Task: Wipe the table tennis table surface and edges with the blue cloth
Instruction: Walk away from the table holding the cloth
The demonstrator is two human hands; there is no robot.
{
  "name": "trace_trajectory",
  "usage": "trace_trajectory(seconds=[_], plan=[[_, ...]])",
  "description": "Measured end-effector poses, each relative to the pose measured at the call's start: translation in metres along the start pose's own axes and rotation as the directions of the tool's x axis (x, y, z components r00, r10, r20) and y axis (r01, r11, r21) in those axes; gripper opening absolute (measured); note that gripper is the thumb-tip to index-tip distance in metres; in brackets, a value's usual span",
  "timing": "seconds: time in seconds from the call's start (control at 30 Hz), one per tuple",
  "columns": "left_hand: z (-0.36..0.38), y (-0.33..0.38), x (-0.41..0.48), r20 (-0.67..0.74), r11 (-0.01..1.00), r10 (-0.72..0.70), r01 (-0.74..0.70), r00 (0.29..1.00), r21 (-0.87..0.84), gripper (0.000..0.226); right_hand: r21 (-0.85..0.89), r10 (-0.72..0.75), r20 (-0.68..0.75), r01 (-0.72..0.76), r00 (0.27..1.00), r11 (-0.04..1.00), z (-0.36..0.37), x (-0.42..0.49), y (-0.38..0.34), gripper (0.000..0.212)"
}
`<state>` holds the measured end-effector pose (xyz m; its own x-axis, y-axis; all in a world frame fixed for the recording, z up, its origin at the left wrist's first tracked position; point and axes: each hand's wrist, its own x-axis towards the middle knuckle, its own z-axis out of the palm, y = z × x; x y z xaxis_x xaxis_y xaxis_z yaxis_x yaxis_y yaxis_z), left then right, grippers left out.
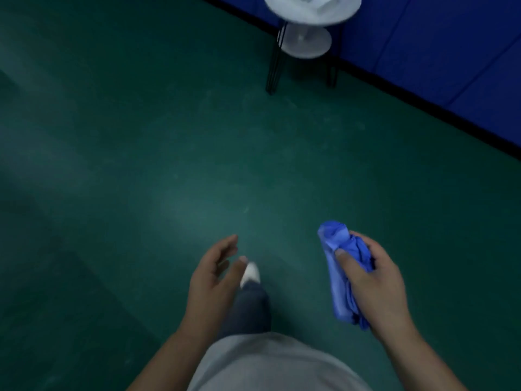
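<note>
Right hand (372,280) grips bunched blue cloth (342,275), left hand (214,272) open, empty; no ping-pong desk in view, wiping not begun.

The floor (141,165) fills nearly the whole view. At the far end, right of centre, a small two-tier round table (307,40) stands on the floor, with what may be a box on its upper tier, though blur hides it. Just behind and to the right of it, a wall (451,52) runs from far centre toward the near right. Nearest, the left hand (217,272) is left of a shoe (251,273); the right hand (372,283), well apart, holds the cloth (338,266) on its left side.
</note>
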<state>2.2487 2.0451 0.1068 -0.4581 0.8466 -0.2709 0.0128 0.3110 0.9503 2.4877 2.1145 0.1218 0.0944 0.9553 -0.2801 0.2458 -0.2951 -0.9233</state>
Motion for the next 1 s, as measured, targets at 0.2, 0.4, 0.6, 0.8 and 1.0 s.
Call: trace_trajectory(seconds=[0.2,0.4,0.6,0.8,1.0], plan=[[0.058,0.108,0.219,0.172,0.991,0.130,-0.134,0.976,0.007,0.031,0.000,-0.027,-0.065,0.027,0.998,1.000,0.044,0.171,-0.101,0.030],[0.114,0.158,0.409,0.225,0.987,0.144,-0.156,0.964,0.036,0.041,0.039,0.003,-0.144,0.003,0.990,0.999,0.074,0.351,-0.147,0.032],[0.175,0.207,0.587,0.114,0.996,0.080,-0.083,0.990,0.024,0.035,0.051,-0.001,-0.087,0.005,0.996,0.999,0.115,0.558,-0.202,0.031],[0.222,0.295,0.757,0.102,0.988,0.151,-0.154,0.983,0.021,0.037,0.055,-0.072,-0.042,0.074,0.997,0.996,0.146,0.740,-0.302,0.029],[0.263,0.322,0.937,0.167,0.988,0.148,-0.152,0.975,0.016,0.035,0.046,-0.081,-0.097,0.085,0.992,0.995,0.202,0.895,-0.347,0.030]])
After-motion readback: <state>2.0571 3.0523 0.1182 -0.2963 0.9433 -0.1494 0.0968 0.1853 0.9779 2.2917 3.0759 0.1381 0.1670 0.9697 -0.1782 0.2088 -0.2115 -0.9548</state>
